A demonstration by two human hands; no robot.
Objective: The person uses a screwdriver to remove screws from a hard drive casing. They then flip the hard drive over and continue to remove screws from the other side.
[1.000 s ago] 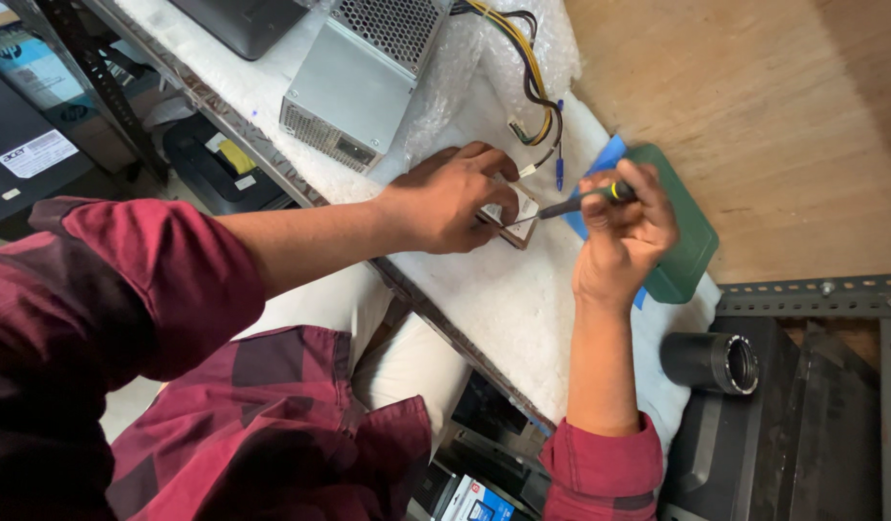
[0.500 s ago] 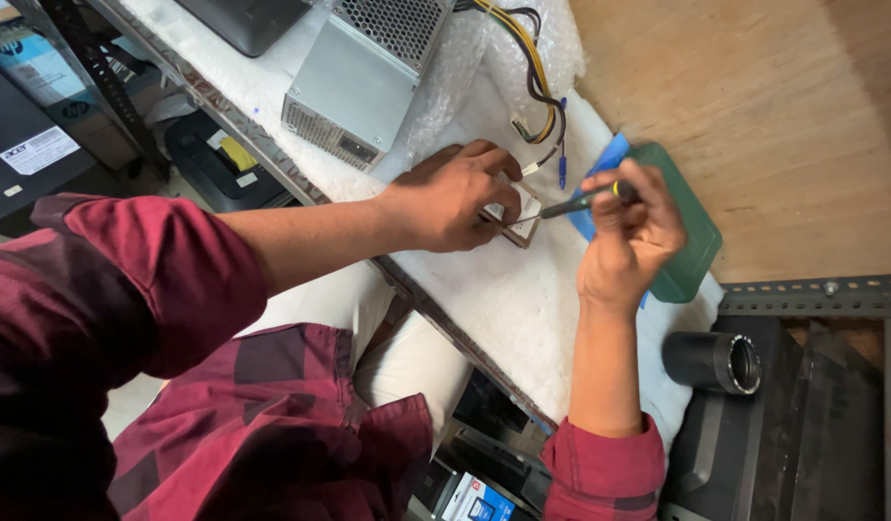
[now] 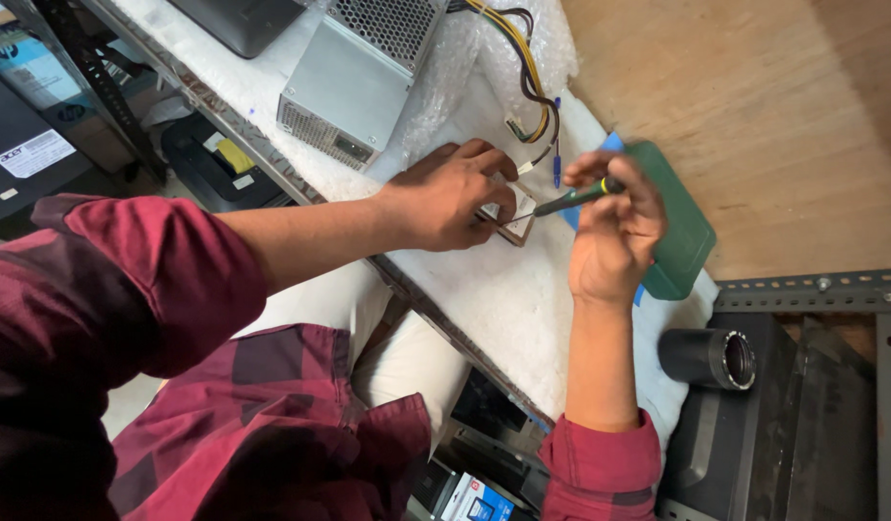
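With the left hand clamping the part and right fingers pinching the screwdriver, a tip slip could gouge the part or the fingers.

The person wears a dark red and maroon plaid flannel shirt of soft cloth, patterned in broad checks with darker, near-black bands crossing the red. Both long sleeves are pushed up the arms: the left sleeve bunches in thick folds, the right sleeve ends in a rumpled cuff. Both forearms and both hands, left and right, are bare, without gloves.
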